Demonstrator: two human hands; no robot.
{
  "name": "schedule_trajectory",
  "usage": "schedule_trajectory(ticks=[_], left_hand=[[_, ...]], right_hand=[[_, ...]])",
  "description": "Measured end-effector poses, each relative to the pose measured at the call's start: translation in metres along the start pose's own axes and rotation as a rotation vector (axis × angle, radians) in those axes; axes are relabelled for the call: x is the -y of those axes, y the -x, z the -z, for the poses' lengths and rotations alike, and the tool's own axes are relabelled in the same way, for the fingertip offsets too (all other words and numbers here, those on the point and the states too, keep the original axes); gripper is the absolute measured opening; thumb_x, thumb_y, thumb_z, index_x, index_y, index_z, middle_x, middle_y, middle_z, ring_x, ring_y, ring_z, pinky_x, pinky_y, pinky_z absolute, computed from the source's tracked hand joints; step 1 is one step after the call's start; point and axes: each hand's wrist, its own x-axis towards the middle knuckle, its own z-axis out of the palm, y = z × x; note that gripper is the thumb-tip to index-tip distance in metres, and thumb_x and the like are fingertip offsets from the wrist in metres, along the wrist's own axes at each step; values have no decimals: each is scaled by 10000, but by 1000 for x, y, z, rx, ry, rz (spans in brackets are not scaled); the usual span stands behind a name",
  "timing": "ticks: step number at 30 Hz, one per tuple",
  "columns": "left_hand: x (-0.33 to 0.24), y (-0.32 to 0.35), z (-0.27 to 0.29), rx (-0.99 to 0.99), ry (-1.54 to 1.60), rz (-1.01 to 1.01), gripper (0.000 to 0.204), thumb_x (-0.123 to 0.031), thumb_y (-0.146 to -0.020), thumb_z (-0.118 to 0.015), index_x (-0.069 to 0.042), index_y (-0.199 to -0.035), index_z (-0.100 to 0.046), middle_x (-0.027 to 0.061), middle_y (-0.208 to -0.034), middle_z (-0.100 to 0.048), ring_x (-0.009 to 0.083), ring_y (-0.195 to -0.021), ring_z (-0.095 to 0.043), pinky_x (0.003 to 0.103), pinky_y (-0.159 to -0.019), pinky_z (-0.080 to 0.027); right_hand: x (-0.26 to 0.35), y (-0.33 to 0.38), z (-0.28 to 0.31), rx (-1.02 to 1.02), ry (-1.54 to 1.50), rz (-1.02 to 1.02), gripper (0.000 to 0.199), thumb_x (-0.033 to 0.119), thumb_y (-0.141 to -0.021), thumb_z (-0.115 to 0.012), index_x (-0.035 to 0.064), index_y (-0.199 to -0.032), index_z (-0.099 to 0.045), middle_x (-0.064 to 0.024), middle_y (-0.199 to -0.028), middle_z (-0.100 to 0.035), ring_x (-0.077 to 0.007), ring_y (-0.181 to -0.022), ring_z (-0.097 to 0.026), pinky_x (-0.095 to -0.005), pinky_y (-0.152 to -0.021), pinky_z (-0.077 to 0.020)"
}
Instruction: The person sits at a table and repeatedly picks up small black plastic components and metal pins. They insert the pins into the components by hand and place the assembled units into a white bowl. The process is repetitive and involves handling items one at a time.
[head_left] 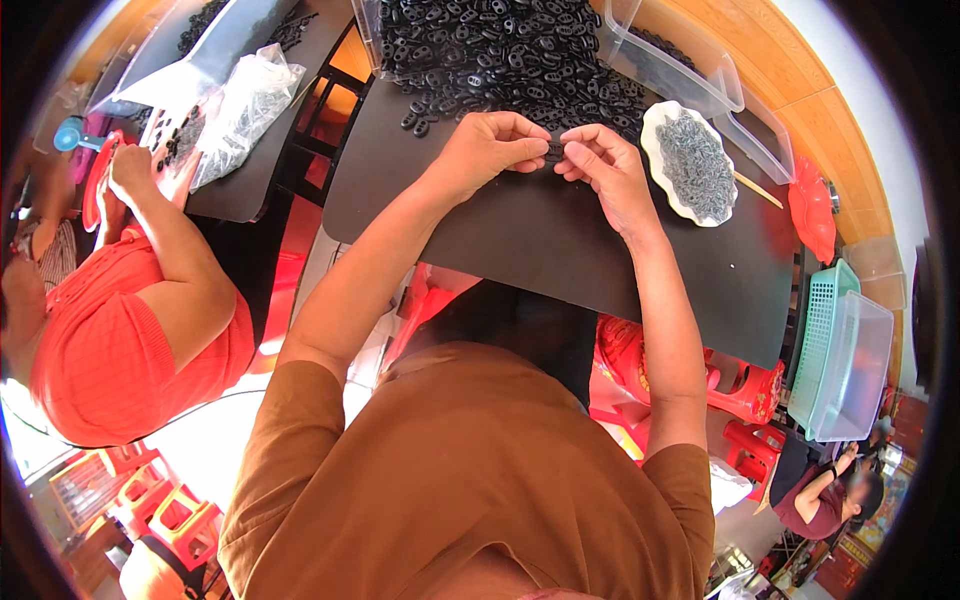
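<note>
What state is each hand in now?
Left hand: closed, fingertips pinching a small black piece.
Right hand: closed, fingertips pinching the same small black piece.

No words, numbers or signs could be read on anything in view. A red panel (840,572) at the far lower right bore yellow marks (857,551), too small and blurred to make out.

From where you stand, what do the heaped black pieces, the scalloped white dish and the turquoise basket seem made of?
Black pieces: probably moulded plastic, slightly shiny, with highlights on repeated shapes. White dish: plastic or glazed ceramic; its smooth, wavy rim fits either. Turquoise basket: likely plastic, its evenly coloured wall pierced by regular holes.
</note>
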Motion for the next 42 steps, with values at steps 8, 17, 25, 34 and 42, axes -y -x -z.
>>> schedule_trajectory(ticks=[8, 17, 25, 34, 42], left_hand=[[-2, 2, -2, 19, 22, -5, 219, -144, -934, -660, -6, -1104, -668, 49, -927, -693, 92, -829, -665, 225, -779, -556], [-1, 2, -8, -45, -79, -61, 222, -91, -939, -616, 34, -1120, -648, 88, -927, -705, 112, -820, -666, 232, -769, -552], [-1, 4, -10, -3, -280, -72, 210, -98, -929, -632, 13, -1103, -667, 54, -915, -703, 84, -830, -653, 228, -783, -535], [1, 8, -18, -22, -558, -219, 215, -89, -886, -661, -19, -1089, -673, 65, -916, -693, 121, -774, -656, 272, -744, -534], [10, -27, -39, -86, -1022, -592, 189, -143, -825, -714, -60, -989, -666, 100, -936, -630, 299, -840, -659, 385, -729, -535]], right_hand=[[-2, 1, 0, -5, -10, -30, 174, 102, -908, -674, 15, -1057, -650, -55, -910, -675, -127, -811, -667, -239, -707, -535], [13, -8, 23, 30, 85, -112, 167, 114, -904, -671, 32, -1046, -640, -36, -916, -671, -119, -797, -662, -233, -710, -526], [95, -82, 103, -299, 85, 372, 237, 119, -862, -696, 47, -1081, -643, -66, -1002, -677, -134, -814, -656, -249, -748, -507], [40, -38, 119, -405, 1071, 259, 212, 126, -824, -708, 79, -1030, -689, -78, -984, -680, -210, -837, -672, -344, -722, -517], [27, -3, 117, -391, 1493, 99, 149, 136, -809, -688, 87, -949, -706, -118, -974, -644, -341, -939, -638, -443, -802, -496]])
